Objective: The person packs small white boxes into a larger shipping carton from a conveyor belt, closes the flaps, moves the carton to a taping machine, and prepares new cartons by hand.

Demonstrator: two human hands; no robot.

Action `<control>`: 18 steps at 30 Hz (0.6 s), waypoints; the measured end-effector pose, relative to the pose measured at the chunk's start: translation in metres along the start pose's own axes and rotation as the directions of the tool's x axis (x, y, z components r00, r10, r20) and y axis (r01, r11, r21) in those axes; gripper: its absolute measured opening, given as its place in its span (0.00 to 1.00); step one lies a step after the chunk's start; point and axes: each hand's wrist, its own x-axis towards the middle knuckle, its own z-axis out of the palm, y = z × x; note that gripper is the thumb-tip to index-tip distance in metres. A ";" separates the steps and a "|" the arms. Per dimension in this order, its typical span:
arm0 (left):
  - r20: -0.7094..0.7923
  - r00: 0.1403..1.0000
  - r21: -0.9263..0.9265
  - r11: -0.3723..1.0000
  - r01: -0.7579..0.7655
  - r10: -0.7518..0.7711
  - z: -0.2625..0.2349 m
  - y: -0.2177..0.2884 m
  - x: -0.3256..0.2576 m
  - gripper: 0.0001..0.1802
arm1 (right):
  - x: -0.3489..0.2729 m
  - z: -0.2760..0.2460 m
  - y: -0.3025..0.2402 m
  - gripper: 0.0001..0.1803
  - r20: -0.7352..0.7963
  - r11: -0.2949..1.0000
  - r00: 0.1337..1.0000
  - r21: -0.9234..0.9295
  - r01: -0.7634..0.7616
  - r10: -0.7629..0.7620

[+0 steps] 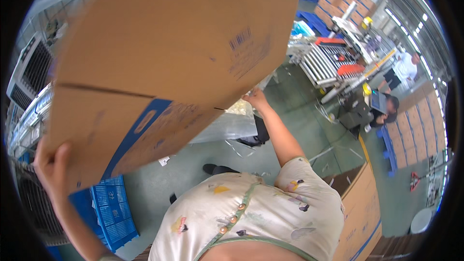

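A large brown cardboard box (169, 38) fills the upper left of the head view, tilted and held up in front of my body. It carries a blue band, a barcode and some print, with slits along its flaps. My left hand (52, 164) grips its lower left edge, thumb on the near face. At the lower right edge, my right hand (256, 99) holds on, its fingers partly hidden by the cardboard. Behind the box hangs or lies a clear plastic bag (227, 128) with pale contents, mostly covered.
A blue plastic crate (113, 210) stands at lower left. Another cardboard box (360, 215) is by my right side. Further right are a roller conveyor (326, 63), stacked cartons (415, 128) on a blue pallet and two people. Metal racking (34, 72) lines the left.
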 end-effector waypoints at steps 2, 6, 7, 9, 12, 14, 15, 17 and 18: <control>0.120 0.993 -0.094 0.996 -0.011 0.022 0.073 0.027 0.019 0.11 | -0.037 -0.031 -0.057 0.24 -0.261 0.961 0.955 0.195 0.198 -0.143; 0.308 0.946 0.345 0.916 -0.206 0.097 0.156 0.056 0.024 0.16 | -0.056 -0.064 -0.177 0.16 -0.444 0.487 0.323 -0.326 0.810 -0.835; 0.272 0.942 0.258 0.929 -0.266 0.194 0.174 0.054 0.025 0.18 | -0.047 -0.061 -0.194 0.16 -0.357 0.446 0.303 -0.446 0.776 -0.884; 0.300 0.912 0.278 0.889 -0.365 0.281 0.191 0.056 0.045 0.18 | -0.022 -0.043 -0.197 0.19 -0.222 0.438 0.381 -0.538 0.720 -0.898; 0.524 0.852 0.297 0.934 -0.199 0.015 0.198 0.056 0.085 0.27 | 0.000 -0.028 -0.178 0.20 -0.145 0.427 0.417 -0.525 0.736 -0.897; 0.570 0.817 0.259 0.963 -0.078 -0.087 0.204 0.040 0.101 0.29 | -0.003 -0.027 -0.175 0.20 -0.137 0.385 0.366 -0.479 0.789 -0.921; 0.586 0.802 0.257 0.965 -0.046 -0.118 0.207 0.035 0.106 0.29 | -0.006 -0.029 -0.170 0.22 -0.120 0.357 0.341 -0.461 0.812 -0.932; 0.592 0.792 0.290 0.956 -0.036 -0.150 0.207 0.027 0.112 0.30 | -0.016 -0.038 -0.166 0.23 -0.088 0.328 0.322 -0.417 0.848 -0.943; 0.582 0.799 0.322 0.945 -0.057 -0.150 0.207 0.023 0.114 0.31 | -0.022 -0.042 -0.164 0.23 -0.090 0.327 0.317 -0.373 0.868 -0.944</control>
